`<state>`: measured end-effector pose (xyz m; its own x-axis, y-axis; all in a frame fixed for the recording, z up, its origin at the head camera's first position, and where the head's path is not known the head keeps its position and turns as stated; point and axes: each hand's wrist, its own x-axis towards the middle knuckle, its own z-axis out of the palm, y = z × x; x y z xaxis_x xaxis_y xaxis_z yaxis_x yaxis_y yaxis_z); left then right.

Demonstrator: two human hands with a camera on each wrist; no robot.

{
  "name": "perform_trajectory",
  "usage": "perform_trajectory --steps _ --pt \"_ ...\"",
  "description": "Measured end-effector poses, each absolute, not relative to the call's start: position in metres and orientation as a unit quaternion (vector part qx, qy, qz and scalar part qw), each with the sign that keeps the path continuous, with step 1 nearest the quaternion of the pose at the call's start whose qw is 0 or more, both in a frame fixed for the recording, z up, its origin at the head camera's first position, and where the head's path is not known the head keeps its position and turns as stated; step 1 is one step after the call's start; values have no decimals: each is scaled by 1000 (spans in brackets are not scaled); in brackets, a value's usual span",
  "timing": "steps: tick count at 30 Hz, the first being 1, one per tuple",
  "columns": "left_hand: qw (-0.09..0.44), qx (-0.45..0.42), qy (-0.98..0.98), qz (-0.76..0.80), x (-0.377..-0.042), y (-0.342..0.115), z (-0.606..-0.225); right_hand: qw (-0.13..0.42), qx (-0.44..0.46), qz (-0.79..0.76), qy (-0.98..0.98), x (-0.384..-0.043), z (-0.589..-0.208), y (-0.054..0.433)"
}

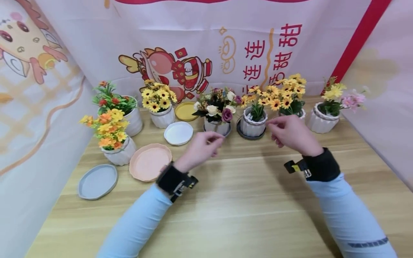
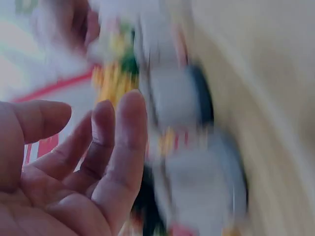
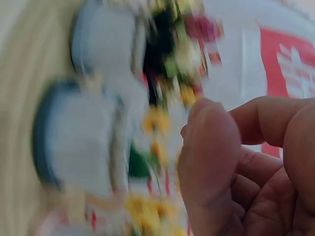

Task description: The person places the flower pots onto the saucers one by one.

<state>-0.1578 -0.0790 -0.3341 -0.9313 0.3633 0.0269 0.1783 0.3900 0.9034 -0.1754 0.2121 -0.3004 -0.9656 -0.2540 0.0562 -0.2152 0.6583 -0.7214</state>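
Two flower pots (image 1: 253,124) already stand on dark saucers (image 1: 240,131) at far centre; four empty saucers (image 1: 151,163) on the left seem to remain. Left hand (image 1: 200,147) and right hand (image 1: 289,132) are apart, fingers loosely bent, holding nothing visible.

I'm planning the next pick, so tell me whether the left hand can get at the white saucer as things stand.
Probably yes: the left hand holds nothing, the white saucer lies bare close by, and nothing appears to stand between them.
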Motion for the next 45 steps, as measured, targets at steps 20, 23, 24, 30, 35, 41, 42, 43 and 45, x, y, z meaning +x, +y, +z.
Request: perform_trajectory --steps 20,23,24,30,35,41,42,43,45 --pt "-82 -3 936 343 -190 -195 -321 131 -137 -351 917 -233 -376 17" --pt "-89 -9 939 332 -187 -196 -320 118 -128 -275 945 -239 -378 -2" --pt "-91 -11 940 328 -187 -197 -319 116 -125 -259 951 -240 -378 -7" --pt "-92 -16 945 314 -186 -205 -319 124 -107 -223 961 -247 -377 -26" --pt "-98 -14 947 304 -183 -215 -319 118 -115 -217 962 -251 -377 -39" --pt "-79 -11 944 321 -178 -222 -316 166 -127 -261 943 -244 -374 -41" --pt "-75 -9 943 325 -178 -220 -315 175 -129 -270 938 -241 -372 -37" --pt "-73 -7 942 327 -177 -219 -314 182 -131 -278 934 -238 -370 -33" --pt "-69 -2 940 334 -175 -216 -311 184 -140 -293 928 -231 -364 -24"
